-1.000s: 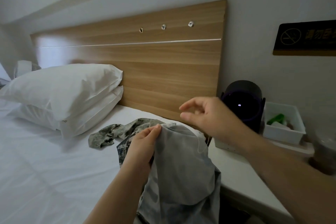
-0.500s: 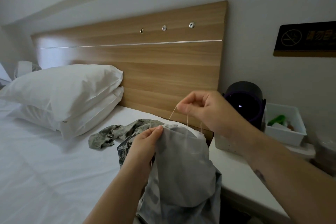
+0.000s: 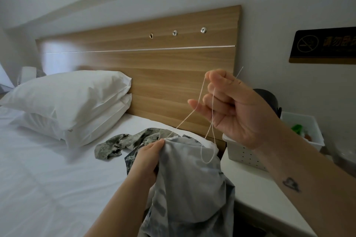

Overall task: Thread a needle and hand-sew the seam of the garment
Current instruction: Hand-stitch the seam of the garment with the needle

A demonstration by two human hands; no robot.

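Two hands are raised over a white bed (image 3: 48,179). The left hand (image 3: 146,161) pinches the upper edge of the garment (image 3: 188,188), a grey and camouflage cloth that hangs down from the grip and trails onto the sheet. The right hand (image 3: 237,109), held higher and to the right, has its fingers curled and pinches the thread (image 3: 192,113). A thin needle (image 3: 239,72) projects above its knuckles. One strand runs taut down to the cloth edge at the left thumb; another hangs in a slack loop in front of the garment. Behind them are stacked pillows (image 3: 67,98) and a wooden headboard (image 3: 154,69). A perforated white basket (image 3: 242,155) sits on the worktop (image 3: 256,198) at the right.
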